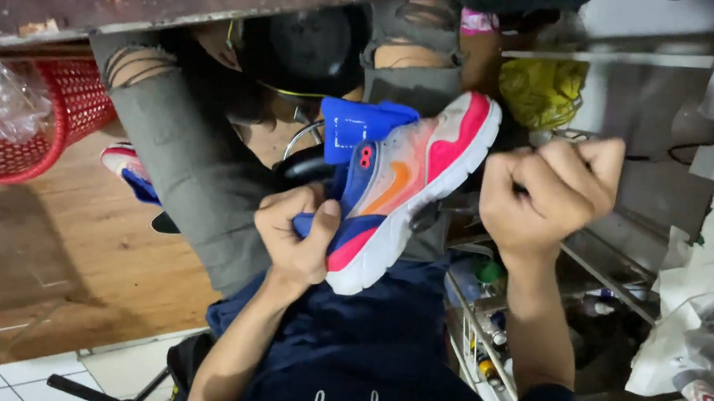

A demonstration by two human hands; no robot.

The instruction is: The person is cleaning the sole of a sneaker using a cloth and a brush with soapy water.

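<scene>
A: Report obscured items first.

B: The left hand (pixel 299 234) covers the heel end of the sneaker (pixel 404 183), so that part of the upper cannot be inspected. The inside of the shoe is not visible. The right hand (pixel 551 191) is closed into a fist just beside the toe end; whether anything runs through the fist cannot be determined, as the closed fingers hide the palm. The red mesh basket (pixel 44 116) is cut off at the left edge, and its clear plastic contents are indistinct. Items on the wire rack (pixel 485 332) below the right forearm are too small to identify beyond small bottles.

A: Condition of the sneaker?

B: Upper: blue at the heel and tongue, fading to peach and pink toward the toe, with an orange side marking. Sole: white, thick, facing down and to the right. The blue tongue stands up, pulled clear of the opening.

A: Position and grip?

B: Held in mid-air above the lap, in front of the grey ripped trousers (pixel 190 173), toe pointing up and away. Left fingers and thumb are clamped around the heel. Right hand is clenched tight, near the toe.
</scene>
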